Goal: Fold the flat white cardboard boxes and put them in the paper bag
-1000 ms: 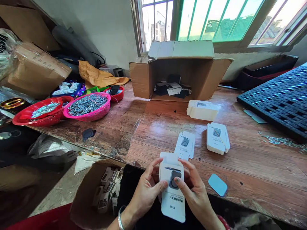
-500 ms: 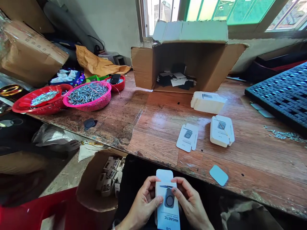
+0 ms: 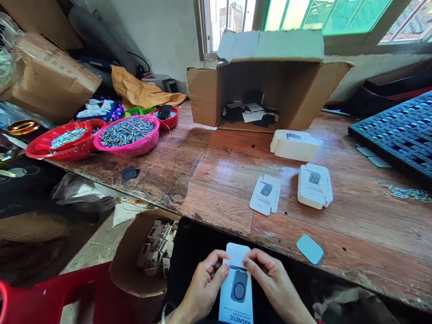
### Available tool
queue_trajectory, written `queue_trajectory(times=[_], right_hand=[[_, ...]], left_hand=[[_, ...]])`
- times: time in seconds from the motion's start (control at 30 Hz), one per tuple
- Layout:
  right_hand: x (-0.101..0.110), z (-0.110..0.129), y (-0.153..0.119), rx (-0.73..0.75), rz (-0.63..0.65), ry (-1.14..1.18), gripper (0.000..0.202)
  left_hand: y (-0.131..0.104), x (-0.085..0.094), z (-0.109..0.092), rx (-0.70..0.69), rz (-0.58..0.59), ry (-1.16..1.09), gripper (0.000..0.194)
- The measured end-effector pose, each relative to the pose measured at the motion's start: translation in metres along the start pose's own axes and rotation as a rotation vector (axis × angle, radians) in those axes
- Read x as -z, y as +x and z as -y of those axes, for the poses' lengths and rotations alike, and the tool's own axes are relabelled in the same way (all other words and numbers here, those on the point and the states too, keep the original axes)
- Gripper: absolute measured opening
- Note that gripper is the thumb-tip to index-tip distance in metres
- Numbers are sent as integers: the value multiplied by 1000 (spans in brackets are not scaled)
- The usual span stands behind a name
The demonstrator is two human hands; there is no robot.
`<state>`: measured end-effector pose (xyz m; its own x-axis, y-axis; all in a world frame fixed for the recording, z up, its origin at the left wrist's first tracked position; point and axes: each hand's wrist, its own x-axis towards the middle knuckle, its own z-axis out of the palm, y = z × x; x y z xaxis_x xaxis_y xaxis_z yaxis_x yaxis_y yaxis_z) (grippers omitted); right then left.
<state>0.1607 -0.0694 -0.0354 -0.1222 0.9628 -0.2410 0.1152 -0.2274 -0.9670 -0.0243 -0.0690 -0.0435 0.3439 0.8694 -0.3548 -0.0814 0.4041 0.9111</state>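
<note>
A white printed packaging box [image 3: 236, 297], its end flap standing up, lies over my lap just below the table edge. My left hand [image 3: 206, 283] pinches its upper left corner between thumb and fingers. At the upper right corner, my right hand [image 3: 270, 281] pinches the edge near the flap. The box front shows a dark phone holder with a ring and the word MAGNETIC. On the table ahead lie a flat unfolded box [image 3: 265, 194] and a banded stack of flat boxes [image 3: 314, 185]. Whether anything is inside the held box is hidden.
Another box stack [image 3: 295, 145] stands before an open carton [image 3: 204, 96] holding black and white cards. Baskets of metal parts [image 3: 128, 150] stand at left. A carton of finished small boxes [image 3: 126, 261] sits below. A pale rounded plate [image 3: 309, 249] and a black crate [image 3: 401, 130] are at right.
Both thumbs have moved up to the box's top corners, by the flap. The left thumb has left the printed front. The view has shifted slightly.
</note>
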Motion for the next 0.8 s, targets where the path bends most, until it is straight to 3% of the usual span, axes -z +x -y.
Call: queue_trajectory(times=[0.1, 0.17, 0.27, 0.37, 0.53, 0.8], right_hand=[[2, 7, 7, -69, -64, 192, 47], [5, 11, 13, -86, -17, 242, 52], [11, 13, 18, -13, 17, 138, 32], [16, 12, 17, 69, 27, 29, 27], [23, 17, 16, 4, 199, -19, 25], [27, 40, 26, -122, 280, -57, 18]], left_hand=[[5, -3, -8, -38, -8, -60, 44], [9, -7, -15, -36, -22, -93, 46], [12, -10, -21, 18, -65, -136, 66], [12, -10, -21, 51, -73, -152, 75], [8, -7, -21, 60, -22, -97, 67], [4, -5, -24, 51, 110, 4, 55]])
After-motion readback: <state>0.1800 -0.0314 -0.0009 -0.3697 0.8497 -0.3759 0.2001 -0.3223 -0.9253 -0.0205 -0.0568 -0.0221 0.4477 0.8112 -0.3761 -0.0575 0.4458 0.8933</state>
